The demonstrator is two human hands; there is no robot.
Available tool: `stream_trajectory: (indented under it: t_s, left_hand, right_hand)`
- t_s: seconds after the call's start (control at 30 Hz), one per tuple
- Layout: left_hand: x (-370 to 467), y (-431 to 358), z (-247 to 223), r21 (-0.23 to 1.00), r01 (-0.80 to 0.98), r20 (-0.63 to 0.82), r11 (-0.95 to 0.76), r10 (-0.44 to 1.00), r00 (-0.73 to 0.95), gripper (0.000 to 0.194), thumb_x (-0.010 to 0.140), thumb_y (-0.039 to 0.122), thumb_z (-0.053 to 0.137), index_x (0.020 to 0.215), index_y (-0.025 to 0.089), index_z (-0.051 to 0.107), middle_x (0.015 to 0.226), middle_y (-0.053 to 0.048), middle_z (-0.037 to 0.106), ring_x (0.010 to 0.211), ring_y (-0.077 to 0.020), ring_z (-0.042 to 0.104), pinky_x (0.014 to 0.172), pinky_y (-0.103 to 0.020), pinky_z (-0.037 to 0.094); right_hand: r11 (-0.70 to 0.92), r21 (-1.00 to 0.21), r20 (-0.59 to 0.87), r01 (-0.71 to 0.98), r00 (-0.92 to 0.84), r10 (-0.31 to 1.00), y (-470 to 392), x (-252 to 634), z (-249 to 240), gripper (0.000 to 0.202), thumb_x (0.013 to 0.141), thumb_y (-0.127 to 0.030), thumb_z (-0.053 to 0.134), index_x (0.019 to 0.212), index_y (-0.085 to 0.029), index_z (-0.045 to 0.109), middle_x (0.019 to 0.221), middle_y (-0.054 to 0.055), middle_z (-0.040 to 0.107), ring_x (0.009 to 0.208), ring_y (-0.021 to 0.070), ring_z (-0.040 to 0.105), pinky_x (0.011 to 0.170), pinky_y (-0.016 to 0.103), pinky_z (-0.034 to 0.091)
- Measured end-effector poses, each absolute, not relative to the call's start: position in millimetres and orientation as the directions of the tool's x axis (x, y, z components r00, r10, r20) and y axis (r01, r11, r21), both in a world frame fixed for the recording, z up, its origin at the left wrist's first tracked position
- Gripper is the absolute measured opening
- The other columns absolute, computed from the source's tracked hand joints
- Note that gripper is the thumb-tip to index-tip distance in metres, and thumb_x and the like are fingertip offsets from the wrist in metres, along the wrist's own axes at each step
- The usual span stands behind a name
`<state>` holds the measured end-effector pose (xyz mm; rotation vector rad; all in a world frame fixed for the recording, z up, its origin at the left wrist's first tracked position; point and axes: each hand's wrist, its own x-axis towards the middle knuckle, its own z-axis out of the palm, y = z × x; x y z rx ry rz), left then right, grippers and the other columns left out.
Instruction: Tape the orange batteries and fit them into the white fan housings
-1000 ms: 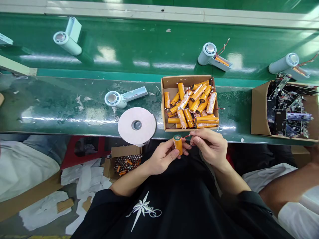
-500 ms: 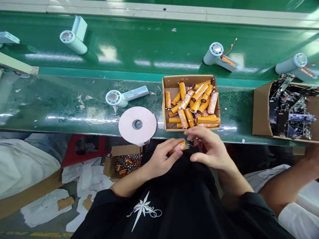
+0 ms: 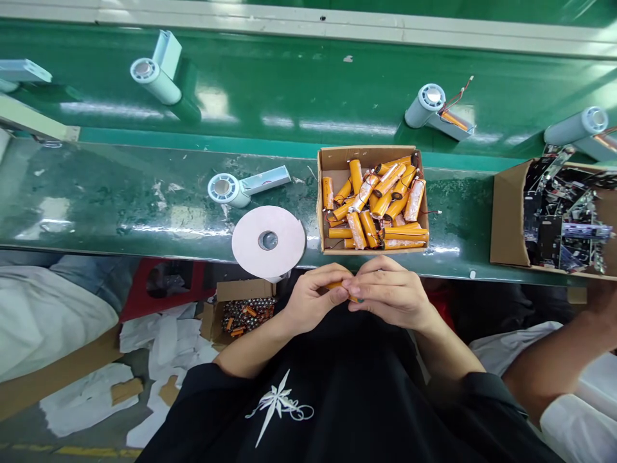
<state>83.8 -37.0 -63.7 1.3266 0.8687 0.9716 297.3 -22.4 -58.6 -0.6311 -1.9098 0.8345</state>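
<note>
Fingers (image 3: 380,277) of left hand (image 3: 311,301) and right hand (image 3: 398,294) gripping orange cylinder (image 3: 334,285), mostly hidden behind them.

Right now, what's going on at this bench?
The camera wearer's left hand and right hand meet around one orange cylinder, mostly hidden between them, at the near side of the bench. Beyond them, an open cardboard box holds many similar cylinders. Left of it lie a white roll and a light-blue housing.

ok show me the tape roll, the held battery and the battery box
Tape roll (image 3: 268,262), head view: white face below its hole.
Held battery (image 3: 333,285), head view: orange side between the fingers.
Battery box (image 3: 340,157), head view: inside of the far wall.
</note>
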Motion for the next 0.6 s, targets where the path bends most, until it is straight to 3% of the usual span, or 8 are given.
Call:
stream_trajectory:
  t_s: [0.13,0.27,0.4,0.5,0.6]
  left_hand:
    - [85,-38,-64,0.993,-0.120,0.044,0.005,0.916,0.398,0.037,0.102,0.050,0.065,0.100,0.016,0.079,0.093,-0.010,0.072,0.086,-0.0174,0.068,0.078,-0.029,0.057]
    - [82,-40,-69,0.982,-0.184,0.048,0.041,0.890,0.454,0.040,0.106,0.049,0.059,0.110,0.015,0.079,0.095,-0.011,0.074,0.075,-0.0155,0.067,0.071,-0.028,0.056]
    - [79,-44,-73,0.974,-0.221,0.062,0.038,0.903,0.426,0.034,0.105,0.044,0.061,0.115,0.017,0.080,0.111,-0.014,0.078,0.098,-0.0219,0.075,0.089,-0.033,0.060]
    - [82,-44,-70,0.956,-0.279,0.039,0.090,0.904,0.426,0.043,0.100,0.055,0.068,0.116,0.017,0.079,0.113,-0.014,0.078,0.102,-0.0232,0.074,0.091,-0.034,0.059]
    - [86,-42,-66,0.937,-0.317,0.013,0.145,0.894,0.449,0.058,0.089,0.069,0.073,0.101,0.013,0.082,0.093,-0.011,0.076,0.085,-0.0194,0.071,0.077,-0.028,0.057]
  right_hand:
    - [0.637,-0.764,0.554,0.104,-0.400,0.730,-24,294,-57,0.070,0.090,-0.023,0.086,0.154,-0.031,0.058,0.098,0.004,0.083,0.083,0.0213,0.071,0.072,0.035,0.066]
    - [0.618,-0.784,0.566,0.063,-0.337,0.753,-24,292,-56,0.059,0.091,-0.033,0.085,0.146,-0.033,0.065,0.092,0.004,0.082,0.079,0.0216,0.071,0.067,0.035,0.065]
    - [0.621,-0.782,0.572,0.051,-0.337,0.748,-21,289,-55,0.054,0.093,-0.038,0.082,0.144,-0.031,0.067,0.095,0.005,0.083,0.086,0.0235,0.074,0.075,0.040,0.066]
    - [0.665,-0.741,0.609,0.088,-0.329,0.722,-19,285,-54,0.053,0.091,-0.036,0.084,0.141,-0.031,0.069,0.099,0.004,0.084,0.093,0.0246,0.076,0.080,0.041,0.067]
    - [0.688,-0.722,0.627,0.080,-0.346,0.698,-18,281,-56,0.053,0.089,-0.031,0.086,0.140,-0.030,0.071,0.096,0.004,0.084,0.096,0.0247,0.076,0.078,0.038,0.067]
